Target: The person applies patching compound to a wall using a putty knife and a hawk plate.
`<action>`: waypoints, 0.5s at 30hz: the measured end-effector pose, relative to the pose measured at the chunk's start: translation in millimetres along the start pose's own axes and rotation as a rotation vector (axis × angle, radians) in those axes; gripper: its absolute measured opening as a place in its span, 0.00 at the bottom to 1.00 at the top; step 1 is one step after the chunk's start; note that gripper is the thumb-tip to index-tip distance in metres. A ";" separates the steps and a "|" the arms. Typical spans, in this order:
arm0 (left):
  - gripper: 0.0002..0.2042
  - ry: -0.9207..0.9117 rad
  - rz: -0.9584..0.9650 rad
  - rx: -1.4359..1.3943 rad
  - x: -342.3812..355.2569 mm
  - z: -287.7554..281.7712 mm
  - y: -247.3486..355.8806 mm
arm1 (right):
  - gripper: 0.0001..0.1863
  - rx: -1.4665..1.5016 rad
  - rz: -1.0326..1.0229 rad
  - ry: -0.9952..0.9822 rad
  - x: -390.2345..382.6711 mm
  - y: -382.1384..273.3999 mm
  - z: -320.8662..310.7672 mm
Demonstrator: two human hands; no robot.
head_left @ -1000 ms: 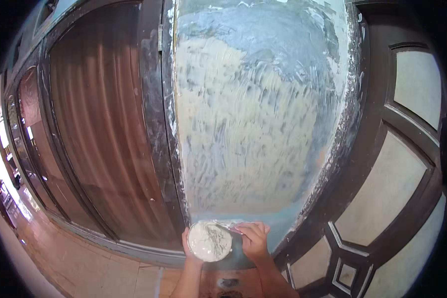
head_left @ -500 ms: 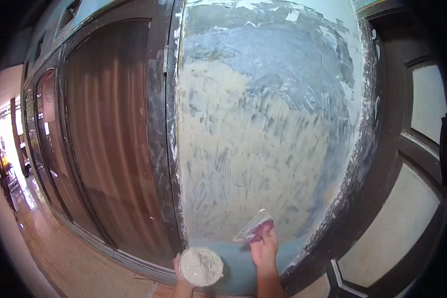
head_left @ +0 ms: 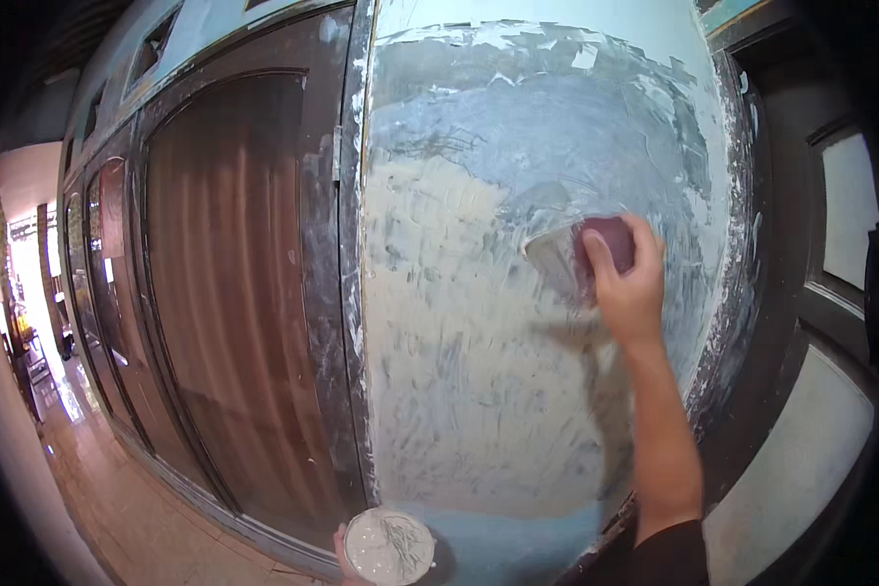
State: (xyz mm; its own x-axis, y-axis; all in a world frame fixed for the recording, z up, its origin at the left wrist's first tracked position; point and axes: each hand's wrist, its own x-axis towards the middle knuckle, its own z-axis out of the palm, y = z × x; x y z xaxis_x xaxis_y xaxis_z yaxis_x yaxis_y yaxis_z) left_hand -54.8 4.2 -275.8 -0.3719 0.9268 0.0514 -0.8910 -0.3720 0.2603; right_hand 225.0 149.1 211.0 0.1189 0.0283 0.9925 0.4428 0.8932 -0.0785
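Note:
My right hand [head_left: 632, 278] is closed round the maroon handle of a putty knife [head_left: 557, 259], thumb pressed on its near face. The wide blade lies at or very close to the wall, by the upper edge of the cream putty [head_left: 469, 322]; whether it touches I cannot tell. Above it the wall [head_left: 547, 117] is bare grey-blue. Low in front, my left hand [head_left: 346, 559] grips the left side of a round tub [head_left: 391, 547] of pale, wet putty with a streaked surface. Most of that hand is hidden by the tub.
A dark wooden frame with a brown curtained pane [head_left: 230, 293] borders the wall on the left. At the right stands a dark door [head_left: 801, 293] with pale panels. A tiled floor [head_left: 146, 498] runs off to the lower left. Blue paint [head_left: 518, 532] shows along the wall's bottom.
My right hand has carried the putty knife up from low on the wall, slightly rightward, to the putty's upper edge. The tub and my left hand sit slightly lower in view.

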 end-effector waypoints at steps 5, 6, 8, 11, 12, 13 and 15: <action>0.38 -0.034 -0.013 0.001 7.4 5.3 7.3 | 0.20 -0.248 -0.089 -0.181 62.9 0.4 21.3; 0.38 -0.038 -0.017 0.002 6.9 5.7 8.2 | 0.19 -0.301 -0.099 -0.206 66.5 -0.8 25.9; 0.38 -0.048 -0.026 0.000 7.1 7.1 7.0 | 0.18 -0.337 -0.092 -0.236 73.9 -5.5 31.7; 0.38 -0.062 -0.038 -0.002 7.9 11.2 5.3 | 0.16 -0.349 -0.112 -0.251 74.8 -9.3 40.0; 0.38 -0.067 -0.041 -0.002 8.1 13.2 4.7 | 0.16 -0.348 -0.084 -0.286 75.4 -11.9 42.2; 0.38 -0.072 -0.048 -0.002 7.3 14.9 3.7 | 0.16 -0.350 -0.056 -0.322 75.6 -13.1 43.3; 0.38 -0.080 -0.060 -0.002 5.0 19.4 1.3 | 0.17 -0.376 -0.042 -0.321 77.0 -8.3 47.2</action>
State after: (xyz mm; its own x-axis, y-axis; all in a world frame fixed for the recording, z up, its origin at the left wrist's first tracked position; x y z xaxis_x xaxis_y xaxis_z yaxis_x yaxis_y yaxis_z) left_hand -52.8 9.3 -256.4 -0.2959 0.9485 0.1131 -0.9117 -0.3157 0.2631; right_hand 188.6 165.0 292.6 -0.1594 0.1847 0.9698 0.7380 0.6748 -0.0072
